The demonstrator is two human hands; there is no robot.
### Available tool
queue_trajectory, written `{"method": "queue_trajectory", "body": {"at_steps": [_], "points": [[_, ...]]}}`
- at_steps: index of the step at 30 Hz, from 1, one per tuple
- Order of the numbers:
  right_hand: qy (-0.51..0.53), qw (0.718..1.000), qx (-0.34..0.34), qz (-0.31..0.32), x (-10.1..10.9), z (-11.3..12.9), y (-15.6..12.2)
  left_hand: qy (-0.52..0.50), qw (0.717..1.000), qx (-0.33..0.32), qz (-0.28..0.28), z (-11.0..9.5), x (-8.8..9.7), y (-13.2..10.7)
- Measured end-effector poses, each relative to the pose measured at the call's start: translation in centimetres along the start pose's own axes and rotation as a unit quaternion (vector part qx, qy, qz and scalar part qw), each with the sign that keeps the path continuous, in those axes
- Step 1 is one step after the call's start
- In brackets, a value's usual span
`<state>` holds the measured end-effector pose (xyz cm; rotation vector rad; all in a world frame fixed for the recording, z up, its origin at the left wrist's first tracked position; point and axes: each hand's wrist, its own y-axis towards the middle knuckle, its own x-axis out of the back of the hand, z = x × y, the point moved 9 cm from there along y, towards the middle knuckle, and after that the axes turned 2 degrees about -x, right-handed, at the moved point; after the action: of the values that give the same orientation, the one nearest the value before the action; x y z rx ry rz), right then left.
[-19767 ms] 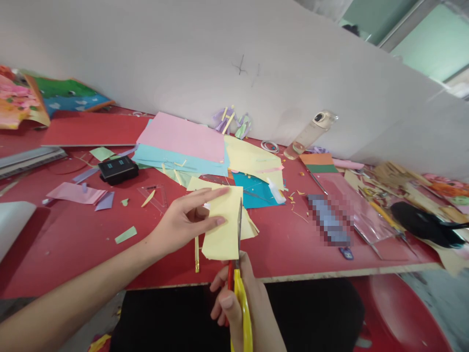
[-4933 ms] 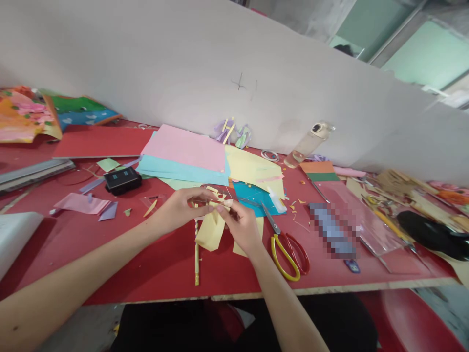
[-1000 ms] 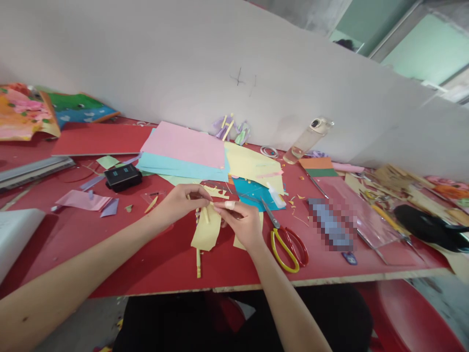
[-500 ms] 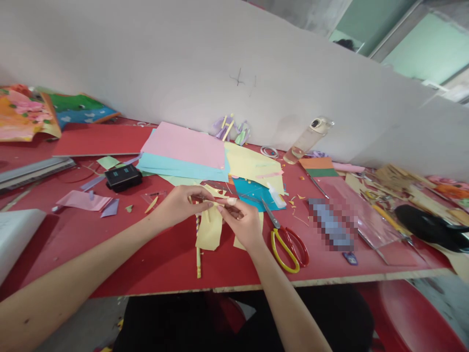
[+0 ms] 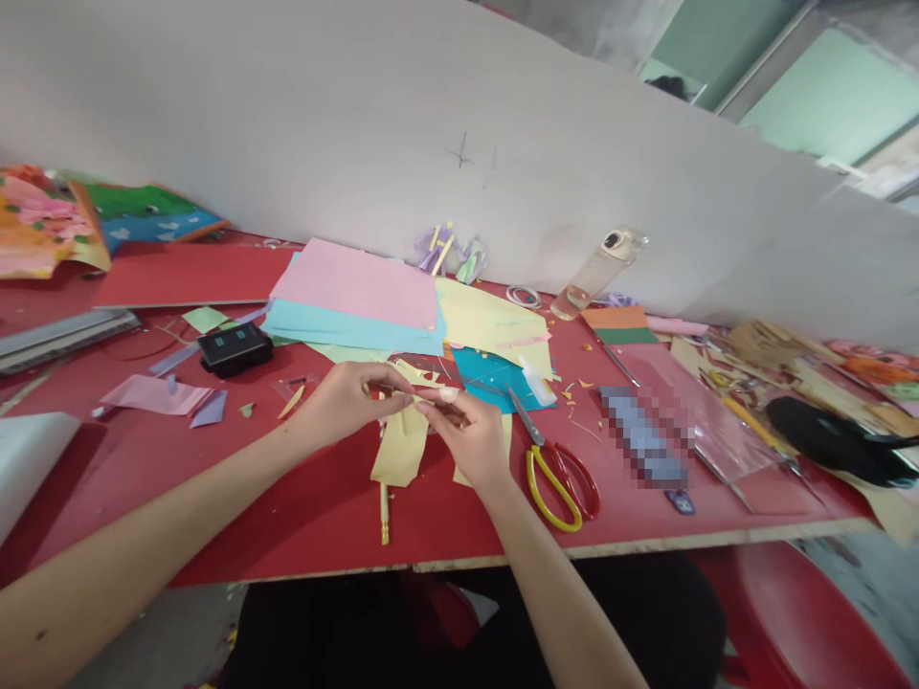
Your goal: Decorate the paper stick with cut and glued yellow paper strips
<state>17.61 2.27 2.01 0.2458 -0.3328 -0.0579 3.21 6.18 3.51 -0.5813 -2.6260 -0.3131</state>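
My left hand (image 5: 359, 397) and my right hand (image 5: 470, 431) meet over the table, both closed in a pinch, fingertips almost touching. Between them is the upper edge of a pale yellow paper piece (image 5: 402, 452), which hangs down below the fingers. Exactly how the fingertips grip it is too small to make out. Under that paper lies a pencil (image 5: 385, 517), its eraser end showing. A second yellow paper piece (image 5: 505, 440) is partly hidden behind my right hand. Right of that hand rest scissors (image 5: 552, 474) with one yellow and one red handle.
Behind my hands lie pink paper (image 5: 366, 287), light blue paper (image 5: 345, 327) and a yellow sheet (image 5: 492, 321). A small glue bottle (image 5: 537, 383), a clear water bottle (image 5: 595, 277) and a black box (image 5: 235, 349) stand around. Paper scraps litter the red table (image 5: 302, 522).
The hanging yellow paper has swung slightly left and now covers the striped part of the pencil. Both hands keep their pinch. The whole view has shifted a little.
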Motion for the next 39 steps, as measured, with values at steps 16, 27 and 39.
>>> {"method": "queue_trajectory", "body": {"at_steps": [16,27,39], "points": [[-0.014,0.999,-0.004,0.038,-0.7,0.1,0.1,0.009,1.000,0.019,0.004,1.0,0.1,0.2],[-0.126,0.989,0.055,0.046,-1.0,0.4,0.0,0.027,1.000,0.010,0.003,0.8,0.1,0.1],[-0.110,0.992,0.062,0.025,-0.8,0.6,-0.1,0.007,1.000,-0.004,0.017,0.1,-0.2,0.1]]}}
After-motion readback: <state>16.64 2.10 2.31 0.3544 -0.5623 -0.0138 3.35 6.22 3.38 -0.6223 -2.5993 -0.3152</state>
